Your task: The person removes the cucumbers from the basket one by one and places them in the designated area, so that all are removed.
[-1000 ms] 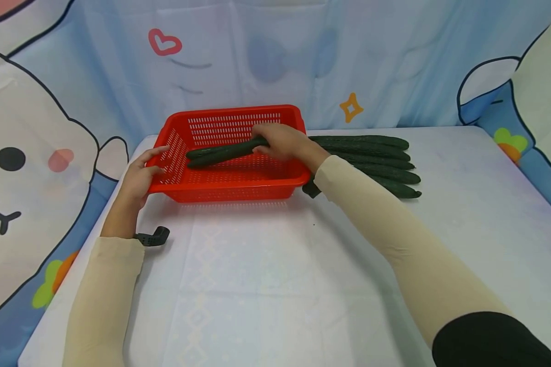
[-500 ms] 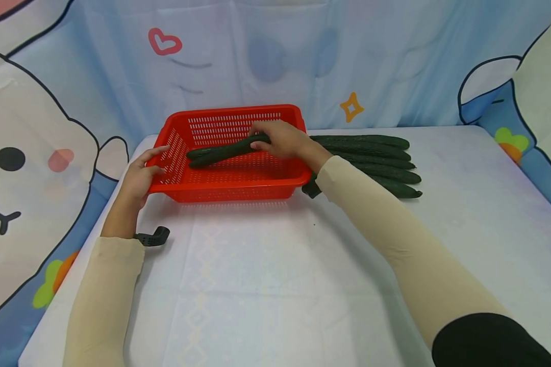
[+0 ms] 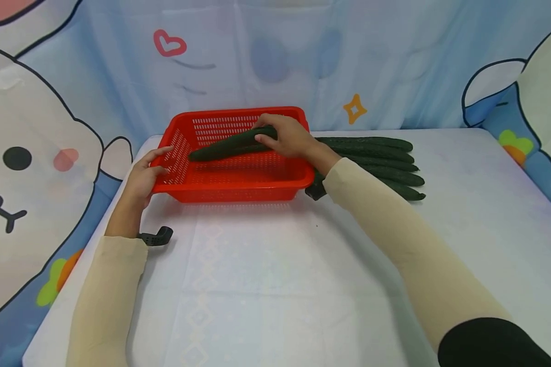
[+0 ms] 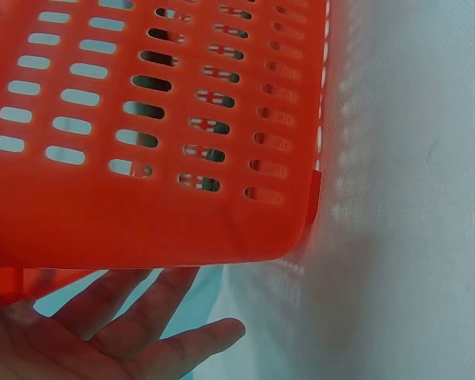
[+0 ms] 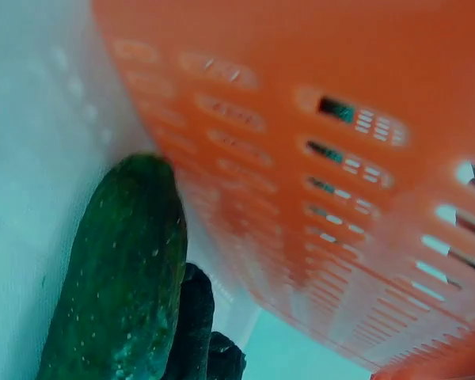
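Overhead, the right hand (image 3: 290,137) reaches across a red slotted basket (image 3: 239,188), fingers curled around one end of a long dark green cucumber (image 3: 225,147) angled over the basket's inside; the left hand (image 3: 143,176), fingers relaxed, rests against the basket's left rim

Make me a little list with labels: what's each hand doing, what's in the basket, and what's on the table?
right hand: grips a cucumber above the basket
left hand: touches the basket's left side, fingers straight
basket: red, slotted; anything under the cucumber is hidden
table: white cloth
pile: more cucumbers right of the basket
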Tool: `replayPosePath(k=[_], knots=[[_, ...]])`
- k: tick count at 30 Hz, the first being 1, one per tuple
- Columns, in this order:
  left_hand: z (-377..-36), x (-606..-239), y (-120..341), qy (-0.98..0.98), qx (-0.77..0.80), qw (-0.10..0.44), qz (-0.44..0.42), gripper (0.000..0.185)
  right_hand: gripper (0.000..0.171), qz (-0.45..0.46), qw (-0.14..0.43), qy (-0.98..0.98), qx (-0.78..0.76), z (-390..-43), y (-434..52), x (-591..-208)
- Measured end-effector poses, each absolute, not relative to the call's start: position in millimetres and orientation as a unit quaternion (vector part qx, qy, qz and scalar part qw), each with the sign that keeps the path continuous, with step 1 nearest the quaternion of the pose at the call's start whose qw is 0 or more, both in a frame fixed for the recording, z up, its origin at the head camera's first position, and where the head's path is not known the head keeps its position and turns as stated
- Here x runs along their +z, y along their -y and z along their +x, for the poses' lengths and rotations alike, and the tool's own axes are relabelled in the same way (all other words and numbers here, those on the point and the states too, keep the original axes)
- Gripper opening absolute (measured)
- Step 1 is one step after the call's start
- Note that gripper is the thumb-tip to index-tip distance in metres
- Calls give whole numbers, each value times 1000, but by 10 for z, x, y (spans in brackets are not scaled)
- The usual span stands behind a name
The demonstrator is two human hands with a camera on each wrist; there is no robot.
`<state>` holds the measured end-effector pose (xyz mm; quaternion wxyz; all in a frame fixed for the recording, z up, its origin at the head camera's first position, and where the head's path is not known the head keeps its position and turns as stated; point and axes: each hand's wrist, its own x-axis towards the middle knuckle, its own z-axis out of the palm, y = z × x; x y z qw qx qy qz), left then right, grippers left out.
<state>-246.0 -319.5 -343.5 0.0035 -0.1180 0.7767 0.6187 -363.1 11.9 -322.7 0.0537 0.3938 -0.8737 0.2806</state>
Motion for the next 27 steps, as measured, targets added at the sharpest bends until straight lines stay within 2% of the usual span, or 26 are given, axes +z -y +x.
replayPosePath(k=[12, 23, 27], knots=[[-2461, -3442, 3179, -775, 619, 4, -125, 50, 31, 399, 113, 855, 311, -3421, -316, -3196], [-2413, -3405, 3176, -775, 619, 8, -126, 50, 33, 385, 152, 844, 339, -2953, -796, -3108], [-2422, -3416, 3157, -773, 622, 8, -126, 50, 32, 355, 169, 852, 346, -2720, -1069, -3097]])
